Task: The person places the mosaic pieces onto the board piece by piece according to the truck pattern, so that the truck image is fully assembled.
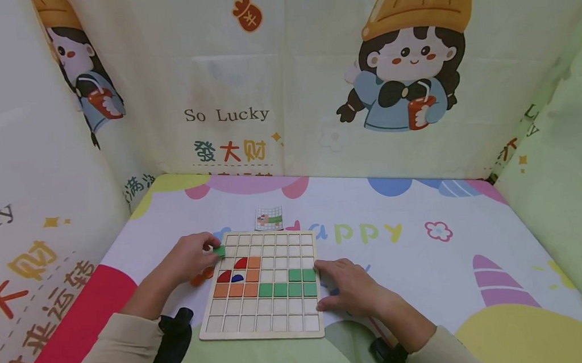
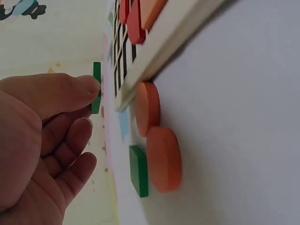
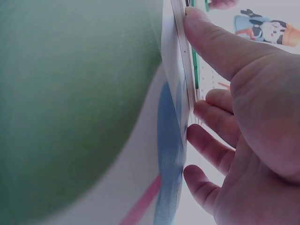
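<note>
A green square tile (image 1: 219, 251) is pinched between the thumb and fingers of my left hand (image 1: 191, 259), at the upper left edge of a wooden grid board (image 1: 262, 335). The left wrist view has this tile edge-on, raised above the table. My right hand (image 1: 353, 288) touches the board's right edge with thumb and fingertips spread, fingers fairly straight. Set in the grid are green tiles (image 1: 280, 289), orange tiles (image 1: 236, 290), red quarter-round pieces (image 1: 241, 263) and a small blue half-round piece (image 1: 237, 278). Other grid cells show bare wood.
Orange round pieces (image 2: 164, 159) and a loose green tile (image 2: 138, 171) lie on the table just left of the board. A small pattern card (image 1: 269, 218) lies beyond its far edge. Printed cloth walls (image 1: 320, 156) surround the table at the back and sides.
</note>
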Demonstrator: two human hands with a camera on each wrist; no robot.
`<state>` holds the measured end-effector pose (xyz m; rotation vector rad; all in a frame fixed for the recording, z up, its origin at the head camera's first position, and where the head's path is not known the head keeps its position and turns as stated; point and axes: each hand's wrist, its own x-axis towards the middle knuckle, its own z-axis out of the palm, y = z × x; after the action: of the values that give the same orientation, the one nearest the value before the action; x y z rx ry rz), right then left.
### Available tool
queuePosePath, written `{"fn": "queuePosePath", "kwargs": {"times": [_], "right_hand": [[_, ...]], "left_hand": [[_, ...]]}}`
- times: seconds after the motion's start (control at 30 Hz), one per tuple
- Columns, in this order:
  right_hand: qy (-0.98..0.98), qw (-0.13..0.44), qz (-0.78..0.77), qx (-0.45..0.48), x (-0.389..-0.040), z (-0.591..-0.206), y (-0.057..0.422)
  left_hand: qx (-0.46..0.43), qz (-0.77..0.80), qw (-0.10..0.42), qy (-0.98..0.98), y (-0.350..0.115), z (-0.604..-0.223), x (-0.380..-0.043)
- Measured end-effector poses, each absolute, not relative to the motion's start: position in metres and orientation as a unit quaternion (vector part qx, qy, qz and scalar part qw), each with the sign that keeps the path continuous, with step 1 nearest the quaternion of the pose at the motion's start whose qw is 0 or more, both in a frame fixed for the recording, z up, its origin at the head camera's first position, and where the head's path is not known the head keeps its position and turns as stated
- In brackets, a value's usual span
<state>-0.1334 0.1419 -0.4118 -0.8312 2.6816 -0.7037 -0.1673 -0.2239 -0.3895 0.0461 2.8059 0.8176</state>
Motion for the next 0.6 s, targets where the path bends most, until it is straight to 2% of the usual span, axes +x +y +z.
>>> {"fn": "queuePosePath", "kwargs": {"times": [0.23, 0.6], "right_hand": [[0.92, 0.124, -0.242, -0.283, -0.134, -0.412, 0.142], [0.919, 0.125, -0.241, -0.285, -0.134, -0.411, 0.141]], "left_hand": [[0.04, 0.275, 0.126, 0.952, -0.208, -0.382, -0.164], [0.133, 0.25, 0.11, 0.953, -0.179, -0.376, -0.156]]}}
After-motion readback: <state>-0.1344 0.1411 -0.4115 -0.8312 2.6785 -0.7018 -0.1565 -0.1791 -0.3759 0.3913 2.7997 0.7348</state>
